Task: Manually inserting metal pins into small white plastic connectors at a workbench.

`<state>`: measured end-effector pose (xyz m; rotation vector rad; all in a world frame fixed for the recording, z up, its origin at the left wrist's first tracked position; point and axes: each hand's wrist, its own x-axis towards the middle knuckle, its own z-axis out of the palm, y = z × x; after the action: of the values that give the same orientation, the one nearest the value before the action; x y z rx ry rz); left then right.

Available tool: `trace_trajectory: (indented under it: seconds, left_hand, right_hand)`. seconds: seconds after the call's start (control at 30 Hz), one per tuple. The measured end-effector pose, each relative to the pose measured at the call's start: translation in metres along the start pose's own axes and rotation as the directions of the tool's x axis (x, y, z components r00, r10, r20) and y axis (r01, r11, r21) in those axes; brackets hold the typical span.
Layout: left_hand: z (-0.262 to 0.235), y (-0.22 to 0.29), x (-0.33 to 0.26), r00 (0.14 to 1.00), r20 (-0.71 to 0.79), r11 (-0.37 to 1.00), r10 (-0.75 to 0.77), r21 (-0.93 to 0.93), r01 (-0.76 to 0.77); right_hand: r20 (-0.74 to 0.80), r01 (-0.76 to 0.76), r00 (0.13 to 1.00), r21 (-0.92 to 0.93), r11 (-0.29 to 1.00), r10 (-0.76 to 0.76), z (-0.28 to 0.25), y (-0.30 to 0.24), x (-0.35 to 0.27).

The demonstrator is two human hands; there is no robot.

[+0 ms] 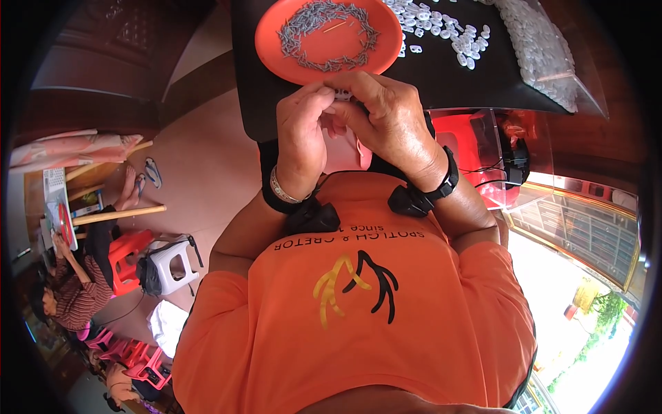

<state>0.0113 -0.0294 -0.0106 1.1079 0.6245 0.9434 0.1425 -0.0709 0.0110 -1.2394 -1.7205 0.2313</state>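
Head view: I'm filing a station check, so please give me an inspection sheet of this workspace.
Surface: black table, partly covered.
Job's things: orange plate bearing a ring of small grey pieces; loose clear pieces beside it; a larger heap of clear pieces farther right.
Clutter: a thin yellowish sliver inside the ring.
Hands: left hand and right hand meet at the fingertips around a small pale piece, mostly hidden; which grips it is unclear.
Cables: thin dark cables near a black device, right of the person.
Surroundings: seated person, red stool, white stool, at left.
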Motion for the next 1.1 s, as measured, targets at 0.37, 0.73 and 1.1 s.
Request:
trace_trajectory:
  seconds: [0.37, 0.73, 1.1]
  left_hand:
    - [-0.005, -0.005, -0.002, 0.997, 0.018, 0.996, 0.075, -0.047, -0.074]
    - [-0.014, 0.0, 0.003, 0.997, 0.08, 0.998, 0.01, -0.056, -0.005]
    - [-0.009, 0.001, 0.006, 0.996, 0.079, 0.997, -0.048, -0.057, 0.053]
  right_hand:
    - [-0.001, 0.099, 0.995, -0.113, 0.989, -0.1, 0.004, 0.008, -0.002]
    - [-0.35, -0.085, 0.92, -0.614, 0.784, -0.175, -0.145, 0.041, 0.042]
    - [-0.232, -0.282, 0.959, -0.702, 0.653, 0.165, -0.226, 0.105, 0.054]
